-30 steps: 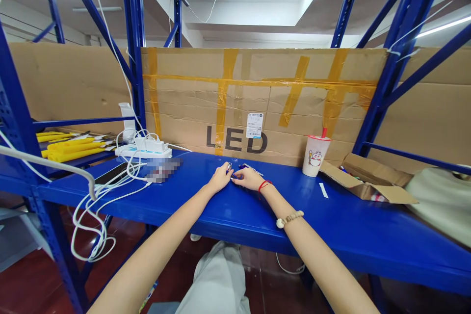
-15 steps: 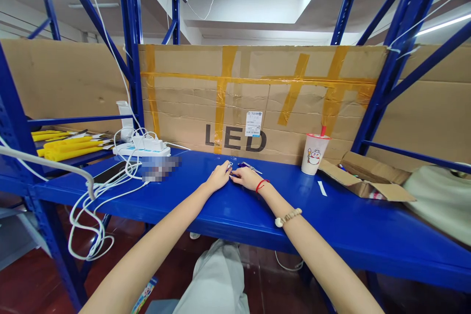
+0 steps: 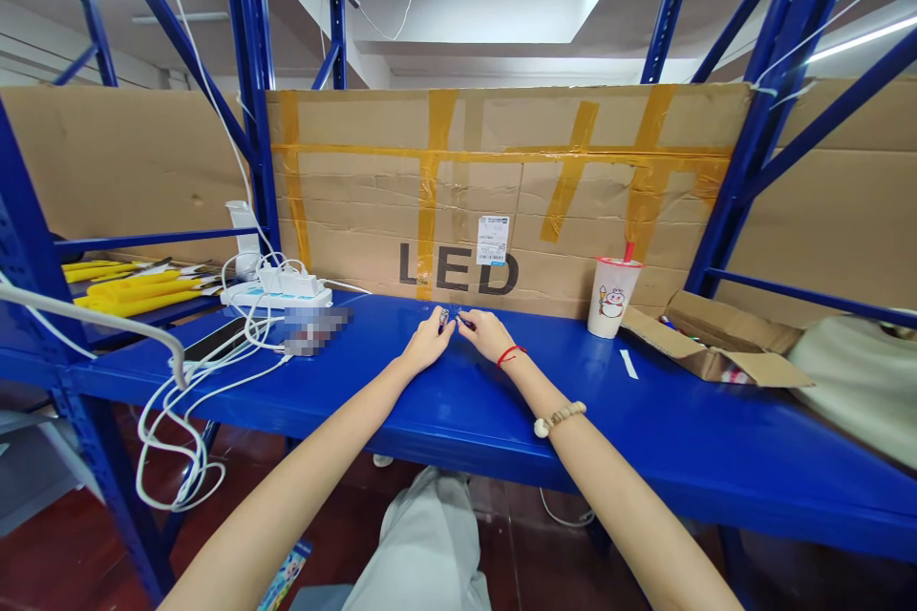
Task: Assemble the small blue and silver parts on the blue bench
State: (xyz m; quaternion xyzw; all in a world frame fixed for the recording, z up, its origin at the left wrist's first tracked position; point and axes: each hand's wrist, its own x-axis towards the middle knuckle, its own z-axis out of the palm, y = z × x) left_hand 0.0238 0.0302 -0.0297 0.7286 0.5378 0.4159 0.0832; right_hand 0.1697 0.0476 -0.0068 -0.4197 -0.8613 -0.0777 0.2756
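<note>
Near the middle of the back edge of the table (image 3: 465,415), the grip of the left hand (image 3: 428,340) is closed on a shiny piece (image 3: 444,316); just beside it, the right hand (image 3: 488,336) pinches a tiny dark item (image 3: 467,325)

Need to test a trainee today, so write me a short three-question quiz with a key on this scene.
1. Multiple choice: which wrist wears the red string?
A) the one at the left hand
B) the one at the right hand
C) neither

2. True or false: in the picture, the cup stands upright to the left of the open box.

3. Fill in: the big letters on the cardboard spell ____.

Key: 1 B; 2 true; 3 LED.
</note>
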